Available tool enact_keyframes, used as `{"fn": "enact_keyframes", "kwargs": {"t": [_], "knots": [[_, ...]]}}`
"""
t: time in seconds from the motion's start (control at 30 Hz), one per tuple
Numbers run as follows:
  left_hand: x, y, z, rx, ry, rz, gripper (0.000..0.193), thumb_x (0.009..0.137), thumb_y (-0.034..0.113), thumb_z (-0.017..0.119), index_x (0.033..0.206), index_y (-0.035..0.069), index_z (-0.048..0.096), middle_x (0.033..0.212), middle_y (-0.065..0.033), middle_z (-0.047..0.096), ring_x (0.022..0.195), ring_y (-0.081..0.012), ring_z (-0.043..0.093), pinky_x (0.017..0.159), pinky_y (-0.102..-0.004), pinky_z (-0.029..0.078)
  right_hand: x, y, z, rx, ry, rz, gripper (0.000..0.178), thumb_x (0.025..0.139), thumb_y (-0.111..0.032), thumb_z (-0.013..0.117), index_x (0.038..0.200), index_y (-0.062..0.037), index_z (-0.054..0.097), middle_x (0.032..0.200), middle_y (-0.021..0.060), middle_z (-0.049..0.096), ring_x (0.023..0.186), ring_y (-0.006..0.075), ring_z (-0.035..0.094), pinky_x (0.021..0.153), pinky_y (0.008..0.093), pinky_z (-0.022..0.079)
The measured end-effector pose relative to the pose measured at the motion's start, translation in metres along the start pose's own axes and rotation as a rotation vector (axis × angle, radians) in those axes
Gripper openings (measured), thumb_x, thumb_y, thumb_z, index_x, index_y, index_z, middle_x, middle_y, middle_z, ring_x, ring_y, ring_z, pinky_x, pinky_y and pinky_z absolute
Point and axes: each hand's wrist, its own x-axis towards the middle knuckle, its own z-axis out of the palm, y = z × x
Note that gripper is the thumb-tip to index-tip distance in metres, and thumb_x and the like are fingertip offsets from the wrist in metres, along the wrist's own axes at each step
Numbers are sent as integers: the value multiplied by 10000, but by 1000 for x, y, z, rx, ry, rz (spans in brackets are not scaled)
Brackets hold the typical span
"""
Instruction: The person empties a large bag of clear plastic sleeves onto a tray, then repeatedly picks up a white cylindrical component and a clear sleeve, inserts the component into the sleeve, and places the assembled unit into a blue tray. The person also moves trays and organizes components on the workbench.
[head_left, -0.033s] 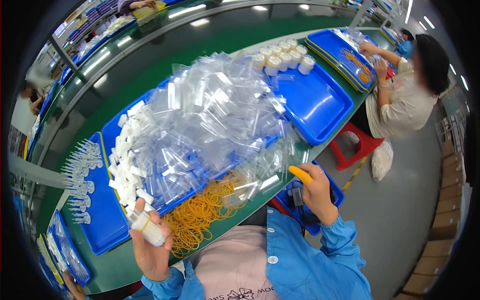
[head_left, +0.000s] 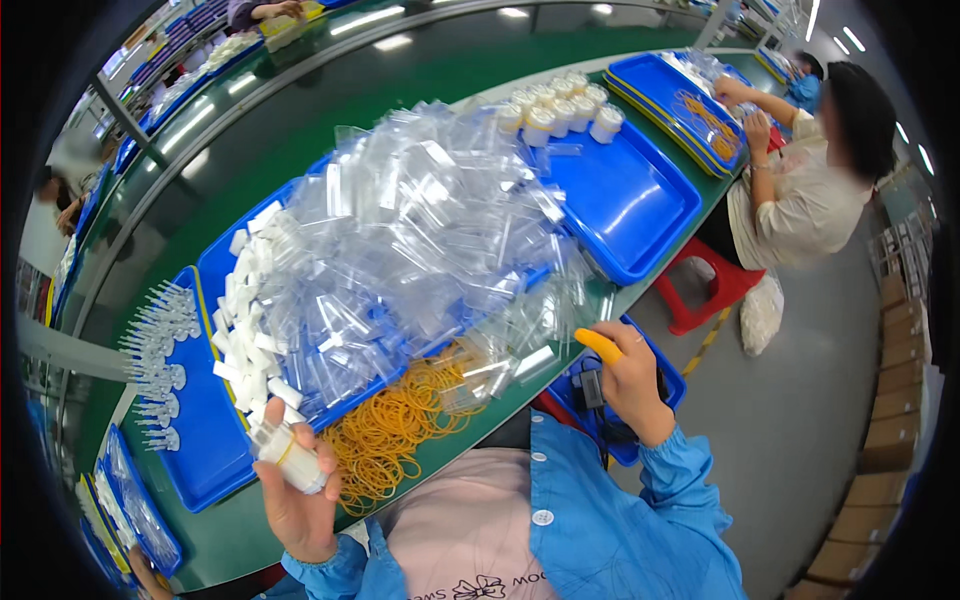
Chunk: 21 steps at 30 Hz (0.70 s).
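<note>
Near the front left of the table, my left hand point(head_left: 303, 510) holds a banded bundle point(head_left: 292, 458). The bundle is white and clear plastic, with a yellow rubber band around it; thumb and fingers grip its sides. My right hand point(head_left: 640, 382) hovers off the table's front edge, with a yellow finger cot point(head_left: 598, 346) on one outstretched finger. Its other fingers curl inward, and nothing shows in them. Loose yellow rubber bands point(head_left: 385, 440) lie between my hands. Behind them rises a big heap of clear plastic pieces point(head_left: 430, 210), with small white rolls point(head_left: 245, 325) along its left side.
At left, a blue tray point(head_left: 205, 480) holds clear thin-stemmed parts point(head_left: 165, 345). Finished-looking white bundles point(head_left: 560, 108) stand at the far end of another blue tray point(head_left: 635, 205). A co-worker point(head_left: 805, 200) sits at right, beside a red stool point(head_left: 700, 290). Below my right hand is a blue bin point(head_left: 675, 385).
</note>
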Motion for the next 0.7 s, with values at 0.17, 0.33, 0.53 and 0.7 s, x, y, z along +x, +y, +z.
{"fn": "enact_keyframes", "kwargs": {"t": [0.17, 0.33, 0.53, 0.7], "knots": [[-1, -1, -2, -15, -12, -1, 687, 967, 384, 484, 1493, 129, 125, 1131, -130, 504, 821, -229, 514, 553, -285, 499, 1, -1, -1, 15, 32, -62, 297, 682, 57, 561, 934, -49, 675, 1015, 79, 618, 856, 282, 602, 744, 373, 477], [0, -3, -1, -15, -14, 2, 686, 965, 384, 489, 1493, 129, 132, 1132, -133, 501, 819, -226, 511, 547, -279, 498, 4, -4, -2, 16, 41, -69, 249, 690, 23, 619, 911, -66, 692, 960, 50, 617, 798, 249, 597, 685, 349, 470], [0, -4, -1, 9, 7, 10, 682, 963, 385, 491, 1491, 128, 145, 1116, -129, 499, 814, -221, 510, 541, -270, 500, 6, -5, -1, -51, -33, -160, 250, 696, 9, 632, 909, -87, 721, 937, 49, 610, 752, 212, 580, 640, 326, 465], [1, -5, 3, 32, 21, 15, 685, 962, 385, 495, 1489, 118, 149, 1101, -121, 493, 807, -212, 511, 534, -258, 495, 4, -2, 5, -117, -49, -209, 273, 683, -23, 644, 935, -89, 727, 925, 49, 605, 730, 193, 568, 621, 313, 461]]}}
